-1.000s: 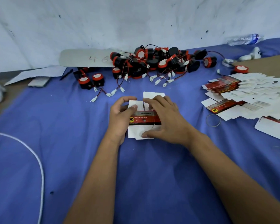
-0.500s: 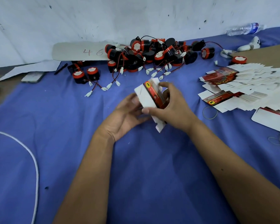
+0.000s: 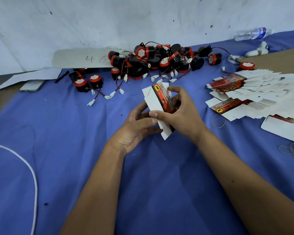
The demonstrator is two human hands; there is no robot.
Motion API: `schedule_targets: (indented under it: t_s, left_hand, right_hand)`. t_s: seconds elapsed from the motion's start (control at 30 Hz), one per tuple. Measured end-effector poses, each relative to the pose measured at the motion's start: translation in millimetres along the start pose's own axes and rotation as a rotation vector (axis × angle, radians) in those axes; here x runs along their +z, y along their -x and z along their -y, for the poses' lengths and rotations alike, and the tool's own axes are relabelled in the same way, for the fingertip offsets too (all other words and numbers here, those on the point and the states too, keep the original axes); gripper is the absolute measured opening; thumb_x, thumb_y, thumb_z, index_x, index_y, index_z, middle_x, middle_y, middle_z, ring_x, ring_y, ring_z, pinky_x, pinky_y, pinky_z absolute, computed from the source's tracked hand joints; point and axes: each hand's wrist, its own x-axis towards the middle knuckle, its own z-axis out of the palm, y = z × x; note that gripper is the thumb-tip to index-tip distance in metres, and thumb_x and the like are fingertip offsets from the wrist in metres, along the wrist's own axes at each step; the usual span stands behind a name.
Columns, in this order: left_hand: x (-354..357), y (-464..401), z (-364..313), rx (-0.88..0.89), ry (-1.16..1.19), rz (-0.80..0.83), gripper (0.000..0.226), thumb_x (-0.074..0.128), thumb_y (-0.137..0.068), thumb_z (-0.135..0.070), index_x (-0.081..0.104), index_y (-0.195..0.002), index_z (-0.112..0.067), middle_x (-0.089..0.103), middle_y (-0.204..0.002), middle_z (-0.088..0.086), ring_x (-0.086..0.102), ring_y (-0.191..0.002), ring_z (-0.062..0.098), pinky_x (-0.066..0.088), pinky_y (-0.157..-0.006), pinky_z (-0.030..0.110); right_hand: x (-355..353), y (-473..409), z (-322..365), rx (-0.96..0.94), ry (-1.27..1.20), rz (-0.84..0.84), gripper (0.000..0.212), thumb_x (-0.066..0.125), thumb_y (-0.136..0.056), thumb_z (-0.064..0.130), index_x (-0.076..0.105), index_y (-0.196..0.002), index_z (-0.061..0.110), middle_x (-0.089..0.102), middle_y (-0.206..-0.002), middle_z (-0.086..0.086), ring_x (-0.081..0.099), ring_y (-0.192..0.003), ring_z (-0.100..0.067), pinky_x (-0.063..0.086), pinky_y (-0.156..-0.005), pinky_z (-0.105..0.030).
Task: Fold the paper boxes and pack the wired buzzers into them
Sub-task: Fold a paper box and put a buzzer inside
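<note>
While both hands meet above the middle of the blue desk [image 3: 61, 133], a flat paper box [image 3: 157, 106] is held between them, lifted off the cloth and tilted so its red and black printed strip runs from upper left to lower right. The right hand [image 3: 180, 114] grasps it, with the thumb pressed on the white panel at the box's near side and the fingers [image 3: 176, 89] curled over its far edge. The left hand [image 3: 136, 128] supports it from below, palm turned up, its fingers bent round the lower white flap and touching it.

At 12 o'clock from the hands lies the heap of wired buzzers [image 3: 159, 61], black and red cylinders with red and black leads ending in white plugs; a few more buzzers [image 3: 87, 83] sit apart at 10 o'clock. At 3 o'clock a fanned stack of unfolded boxes [image 3: 255, 92] spreads over the desk, with a rubber band [image 3: 217, 121] just beside its near edge. A white card marked 46 [image 3: 81, 58] rests against the wall at 11 o'clock, a phone [image 3: 32, 85] and a pen [image 3: 62, 76] near it. A water bottle [image 3: 249, 33] lies at 2 o'clock, and a white cable [image 3: 32, 175] curves at 8 o'clock
</note>
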Motion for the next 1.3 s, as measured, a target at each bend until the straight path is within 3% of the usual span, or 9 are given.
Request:
schedule_targets:
  t_s: [0.23,0.4,0.5,0.7,0.8,0.97,1.07,1.17,1.3]
  left_hand:
    - [3,-1,2,-0.089,-0.046,-0.139,0.054,0.057,-0.073,0.000,0.062,-0.126,-0.010,0.072,-0.113,0.013,0.070,-0.102,0.030,0.061,-0.087,0.045]
    - [-1,-3,2,-0.090,-0.018,-0.130,0.044,0.060,-0.078,-0.002,0.068,-0.120,-0.009,0.073,-0.114,0.014,0.072,-0.099,0.031,0.063,-0.082,0.043]
    - [-2,-7,7,-0.034,-0.121,-0.192,0.036,0.068,-0.085,0.005,0.073,-0.113,-0.016,0.078,-0.111,0.009,0.076,-0.097,0.027,0.063,-0.074,0.037]
    - [-3,-11,7,0.120,-0.241,-0.322,0.037,0.067,-0.084,-0.001,0.071,-0.117,-0.018,0.078,-0.108,0.006,0.076,-0.097,0.025,0.061,-0.068,0.036]
    - [-5,-12,0,0.195,-0.266,-0.450,0.034,0.060,-0.081,-0.003,0.074,-0.111,-0.013,0.076,-0.111,0.014,0.074,-0.100,0.035,0.061,-0.076,0.047]
    - [-1,-10,-2,0.108,-0.046,-0.641,0.034,0.067,-0.083,-0.004,0.066,-0.116,-0.012,0.077,-0.101,0.012,0.071,-0.089,0.032,0.057,-0.075,0.043]
    - [4,-9,-5,-0.067,0.065,-0.526,0.047,0.064,-0.081,-0.023,0.068,-0.124,-0.006,0.073,-0.118,0.022,0.070,-0.103,0.038,0.055,-0.091,0.050]
    - [11,-8,-6,-0.123,0.154,-0.345,0.032,0.057,-0.092,-0.034,0.081,-0.106,-0.017,0.077,-0.109,0.014,0.075,-0.096,0.030,0.061,-0.083,0.040]
    - [13,-9,0,0.001,0.221,-0.218,0.068,0.064,-0.071,-0.013,0.058,-0.139,-0.011,0.074,-0.114,0.015,0.073,-0.098,0.030,0.062,-0.081,0.044]
  right_hand:
    - [0,-4,-8,0.064,0.006,-0.045,0.073,0.086,-0.076,0.046,0.048,-0.136,0.028,0.070,-0.088,0.004,0.061,-0.073,-0.001,0.048,-0.070,-0.016]
    - [-6,-5,-4,0.164,-0.243,-0.025,0.051,0.074,-0.092,0.021,0.050,-0.138,0.019,0.074,-0.079,-0.006,0.068,-0.074,-0.014,0.057,-0.071,-0.035]
    - [-9,-4,1,0.190,-0.366,0.001,0.045,0.069,-0.095,0.015,0.051,-0.136,0.014,0.073,-0.081,-0.005,0.069,-0.072,-0.015,0.056,-0.062,-0.029]
    - [-10,-1,8,0.168,-0.375,0.052,0.055,0.077,-0.089,0.018,0.050,-0.137,0.018,0.065,-0.089,-0.030,0.068,-0.076,-0.022,0.056,-0.070,-0.036]
    - [-9,0,7,0.113,-0.259,0.092,0.078,0.087,-0.071,0.037,0.047,-0.138,0.025,0.061,-0.077,-0.021,0.065,-0.075,-0.027,0.053,-0.078,-0.041]
    - [-3,3,6,0.118,-0.223,0.148,0.085,0.089,-0.062,0.045,0.049,-0.136,0.028,0.068,-0.093,-0.030,0.070,-0.082,-0.029,0.055,-0.091,-0.052]
    - [-4,3,8,0.130,-0.345,0.151,0.076,0.087,-0.071,0.033,0.051,-0.137,0.025,0.069,-0.100,-0.030,0.071,-0.084,-0.024,0.057,-0.088,-0.048]
    - [0,4,11,0.128,-0.439,0.142,0.074,0.083,-0.074,0.025,0.049,-0.140,0.022,0.068,-0.103,-0.032,0.070,-0.082,-0.025,0.058,-0.071,-0.043]
    - [2,2,11,0.136,-0.607,0.084,0.071,0.079,-0.077,0.020,0.049,-0.141,0.014,0.070,-0.089,-0.019,0.070,-0.073,-0.023,0.055,-0.059,-0.032]
